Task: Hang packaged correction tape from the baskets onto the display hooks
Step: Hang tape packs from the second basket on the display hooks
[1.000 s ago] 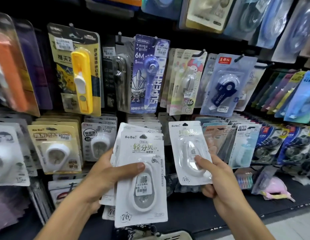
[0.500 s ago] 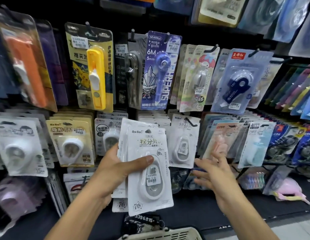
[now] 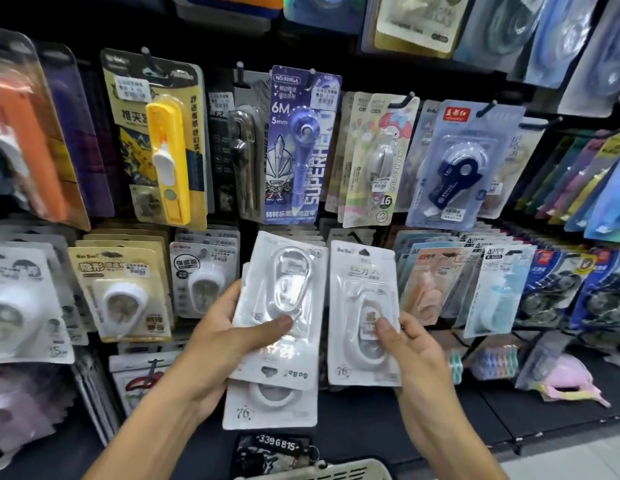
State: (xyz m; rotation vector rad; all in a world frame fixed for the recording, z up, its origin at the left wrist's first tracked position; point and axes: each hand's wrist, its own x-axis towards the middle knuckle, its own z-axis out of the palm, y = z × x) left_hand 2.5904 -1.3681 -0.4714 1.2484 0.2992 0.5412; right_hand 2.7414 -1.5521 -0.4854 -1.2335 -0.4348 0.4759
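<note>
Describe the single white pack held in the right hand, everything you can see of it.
The pack is a white card with a clear plastic blister over an oval white correction tape, a small label stuck on the blister. A hang hole sits at its top edge, grey print below it and "76" at the bottom left. It stands upright, facing the camera, in front of the lower rows of hanging packs. The right hand pinches its right edge, thumb on the blister. It is on no hook.

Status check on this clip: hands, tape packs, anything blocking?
Left hand grips a stack of tape packs, top one upside down. Right hand pinches a single pack, upright, not on a hook. Nothing in the way.
</note>
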